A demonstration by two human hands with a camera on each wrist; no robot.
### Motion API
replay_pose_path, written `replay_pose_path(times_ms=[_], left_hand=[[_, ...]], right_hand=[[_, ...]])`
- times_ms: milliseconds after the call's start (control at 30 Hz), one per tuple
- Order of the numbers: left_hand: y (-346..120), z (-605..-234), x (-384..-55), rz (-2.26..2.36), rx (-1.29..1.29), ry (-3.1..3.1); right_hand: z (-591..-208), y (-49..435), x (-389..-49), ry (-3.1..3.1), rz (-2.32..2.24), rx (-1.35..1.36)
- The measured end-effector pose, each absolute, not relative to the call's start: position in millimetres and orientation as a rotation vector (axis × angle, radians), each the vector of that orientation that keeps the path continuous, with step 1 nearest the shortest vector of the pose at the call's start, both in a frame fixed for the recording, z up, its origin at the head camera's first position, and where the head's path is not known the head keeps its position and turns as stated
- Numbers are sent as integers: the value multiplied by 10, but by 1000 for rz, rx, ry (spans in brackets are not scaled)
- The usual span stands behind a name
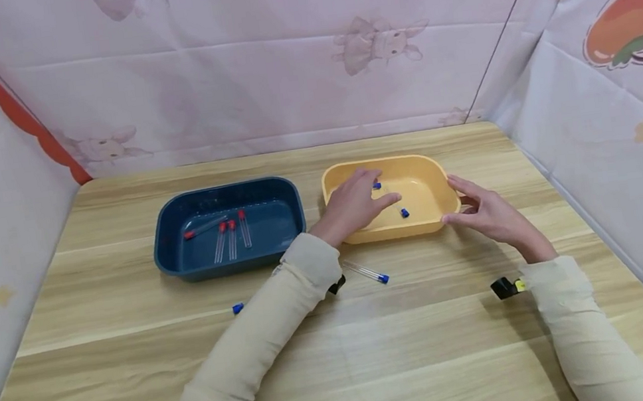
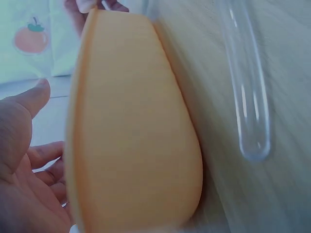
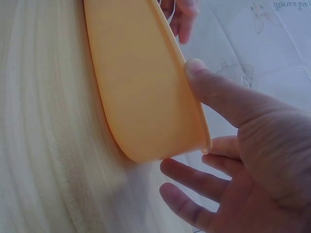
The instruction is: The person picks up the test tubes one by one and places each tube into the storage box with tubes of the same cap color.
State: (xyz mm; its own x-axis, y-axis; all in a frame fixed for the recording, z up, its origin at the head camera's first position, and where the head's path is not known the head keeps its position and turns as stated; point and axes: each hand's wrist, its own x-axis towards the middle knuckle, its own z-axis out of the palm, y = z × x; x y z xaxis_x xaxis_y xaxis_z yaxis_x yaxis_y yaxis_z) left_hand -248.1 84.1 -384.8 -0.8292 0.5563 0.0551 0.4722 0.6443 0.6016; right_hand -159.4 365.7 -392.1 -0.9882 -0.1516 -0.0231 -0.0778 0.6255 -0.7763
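Over the yellow tray reaches my left hand, its thumb and fingers spread apart with nothing between them. Blue-capped test tubes lie in that tray, partly hidden by this hand. My right hand holds the tray's right end, thumb at the front of the rim and fingers around the corner; the right wrist view shows the thumb touching the rim. In front of the tray a clear tube with a blue cap lies on the table; the left wrist view shows a tube's rounded end.
A dark blue tray at the left contains several red-capped test tubes. Another blue cap shows beside my left forearm, the rest hidden. Patterned cloth closes off the back and sides of the wooden table.
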Motion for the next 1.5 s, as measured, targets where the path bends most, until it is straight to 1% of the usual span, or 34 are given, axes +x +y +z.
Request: replay_pose_path(times_ms=[467, 700, 1000, 1167, 1500], left_hand=[[295, -3700, -2279, 1173, 876, 2638], [120, -3662, -2148, 1170, 884, 2609], [-113, -3519, -1953, 1136, 923, 2616], [-275, -3527, -1891, 1157, 963, 2600], [-588, -3623, -1743, 1090, 887, 2614]], right_hand=[[-3929, 3647, -1584, 2762, -1307, -196], [-3924, 3642, -1579, 2772, -1297, -206], [-3907, 3630, -1569, 2758, -1300, -198], [-3907, 3633, -1566, 2759, -1290, -186], [-3911, 3642, -1570, 2771, -1279, -191]])
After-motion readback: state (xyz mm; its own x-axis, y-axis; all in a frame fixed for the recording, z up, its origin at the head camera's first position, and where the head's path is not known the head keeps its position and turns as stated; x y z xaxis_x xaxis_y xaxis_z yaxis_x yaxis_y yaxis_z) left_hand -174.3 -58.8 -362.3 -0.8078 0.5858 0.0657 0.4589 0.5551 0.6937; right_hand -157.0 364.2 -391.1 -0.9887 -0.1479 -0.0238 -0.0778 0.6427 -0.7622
